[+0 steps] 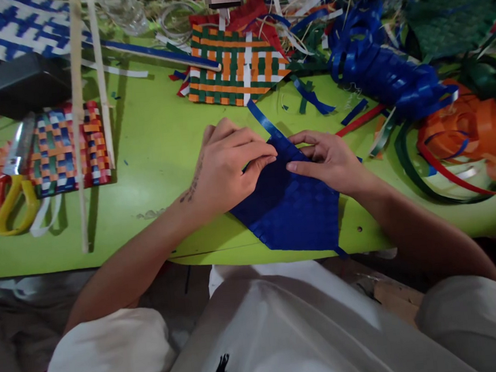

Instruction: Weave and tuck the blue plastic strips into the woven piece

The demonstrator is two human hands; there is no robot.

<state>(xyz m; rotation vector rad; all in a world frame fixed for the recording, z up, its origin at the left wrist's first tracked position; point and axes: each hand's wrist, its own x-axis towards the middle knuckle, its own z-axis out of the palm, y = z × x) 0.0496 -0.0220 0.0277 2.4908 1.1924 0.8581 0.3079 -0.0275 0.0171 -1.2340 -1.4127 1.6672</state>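
Observation:
A dark blue woven mat (294, 216) lies at the front edge of the green table, with a loose blue strip (265, 119) sticking out from its far corner. Over the mat's upper left side is my left hand (232, 161), its thumb and forefinger pinched together; whatever is between the fingertips is too small to make out. My right hand (330, 161) grips the mat's upper right edge, thumb on top and fingers bent behind it.
Scissors (13, 177) lie at left beside a woven multicolour piece (54, 151), a black box (17, 84) and wooden sticks (78, 125). Behind my hands sits an orange-green woven piece (220, 67). Rolls of blue strip (394, 75) and orange strip (463, 121) stand at right.

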